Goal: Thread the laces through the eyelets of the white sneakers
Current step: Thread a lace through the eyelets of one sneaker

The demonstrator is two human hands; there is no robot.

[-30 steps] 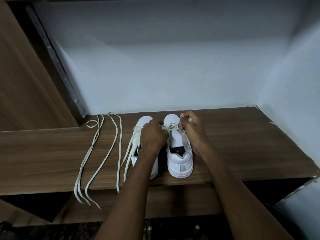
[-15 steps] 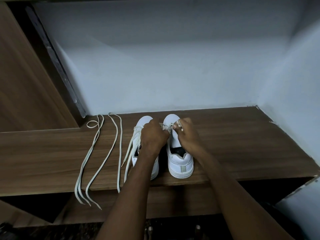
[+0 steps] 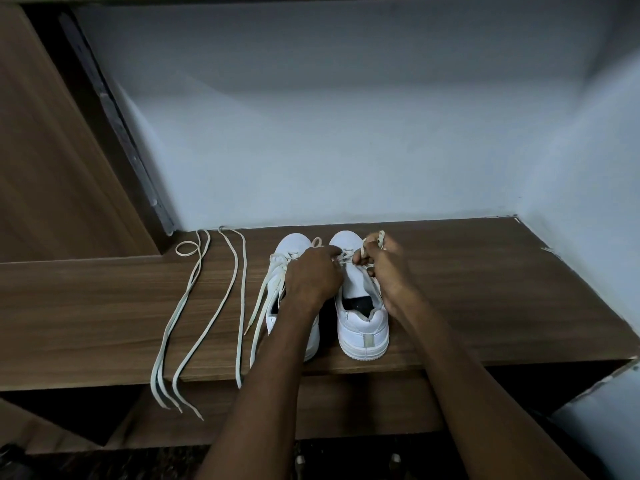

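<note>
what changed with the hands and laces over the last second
The right hand dipped toward the right sneaker, then drew back up toward the toe, pinching a bunched loop of lace. The left hand kept its hold at the eyelets. Both sneakers, the left sneaker included, and the loose laces on the wooden shelf stayed put.

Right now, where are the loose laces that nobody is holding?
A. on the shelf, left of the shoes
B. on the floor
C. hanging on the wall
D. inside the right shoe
A: the loose laces lie stretched along the wooden shelf to the left of the shoes, their ends hanging over its front edge.
</note>
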